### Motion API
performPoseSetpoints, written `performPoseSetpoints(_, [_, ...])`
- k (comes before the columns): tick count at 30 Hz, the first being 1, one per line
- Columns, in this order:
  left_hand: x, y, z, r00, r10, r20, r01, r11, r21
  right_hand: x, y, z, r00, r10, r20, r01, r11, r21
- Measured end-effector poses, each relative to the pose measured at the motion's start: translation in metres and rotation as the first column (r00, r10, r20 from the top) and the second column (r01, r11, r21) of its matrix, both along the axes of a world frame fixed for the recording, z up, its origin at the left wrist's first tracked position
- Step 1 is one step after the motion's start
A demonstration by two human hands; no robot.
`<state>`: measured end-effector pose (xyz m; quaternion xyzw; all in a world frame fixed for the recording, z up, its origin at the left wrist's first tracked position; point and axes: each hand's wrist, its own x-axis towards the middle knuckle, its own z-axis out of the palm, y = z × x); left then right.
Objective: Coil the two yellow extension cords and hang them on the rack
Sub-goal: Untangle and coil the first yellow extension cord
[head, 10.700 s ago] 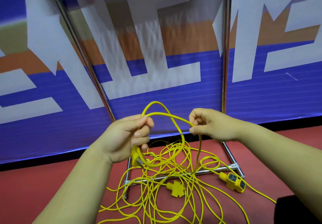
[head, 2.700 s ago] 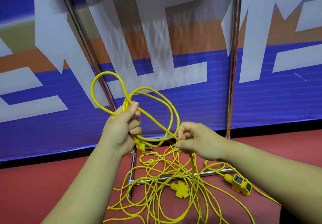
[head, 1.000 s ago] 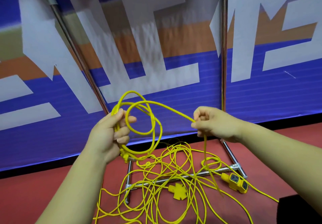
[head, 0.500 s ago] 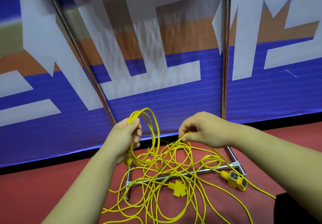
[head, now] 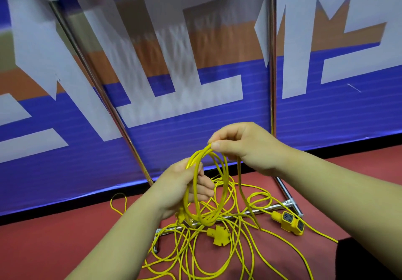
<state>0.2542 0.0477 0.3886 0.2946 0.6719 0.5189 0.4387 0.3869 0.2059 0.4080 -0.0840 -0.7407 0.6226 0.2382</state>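
1. Yellow extension cords: one is partly gathered into a coil (head: 225, 184) that hangs from my left hand (head: 180, 190) above the red floor (head: 65, 247). The rest lies in a loose tangle (head: 206, 255) on that floor, draped across the rack's base bar (head: 256, 211).
2. Half a second ago my right hand (head: 245, 149) was lower, pinching a strand near the tangle. Now it has come up and laid a fresh loop against the top of the coil, so the coil gains a turn.
3. My left fingers (head: 204, 187) curl round the bundled loops. My right thumb and forefinger pinch the newest strand at the coil's top, just beside the left hand, and its tail drops to the floor.
4. I judge the first cord far from done. Much cord is still loose, the socket block (head: 291, 222) and flat plug (head: 218, 235) lie on the floor, and nothing hangs on the rack upright (head: 272, 62). I cannot tell which strands belong to which cord.
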Motion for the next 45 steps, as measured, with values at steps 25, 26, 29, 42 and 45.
performPoseSetpoints(25, [-0.001,-0.004,0.001,0.988,-0.151,-0.01,0.15,0.985,-0.085,0.01,0.031,-0.009,0.976,-0.178,0.123,0.133,0.942,0.309])
performPoseSetpoints(26, [-0.003,-0.005,0.0,0.988,-0.149,-0.042,0.143,0.982,-0.12,0.009,0.03,-0.009,0.975,-0.186,0.121,0.138,0.936,0.325])
performPoseSetpoints(29, [-0.008,-0.01,0.0,0.962,-0.173,-0.211,0.13,0.97,-0.203,0.008,0.027,-0.011,0.973,-0.185,0.14,0.117,0.913,0.391])
performPoseSetpoints(42, [-0.014,-0.05,0.007,0.98,0.088,-0.18,-0.092,0.996,-0.015,0.004,-0.011,-0.016,0.96,-0.124,0.25,-0.033,0.838,0.545])
performPoseSetpoints(45, [-0.02,-0.058,0.009,0.986,0.099,-0.135,-0.098,0.995,0.018,0.004,-0.019,-0.013,0.962,-0.149,0.228,0.016,0.867,0.498])
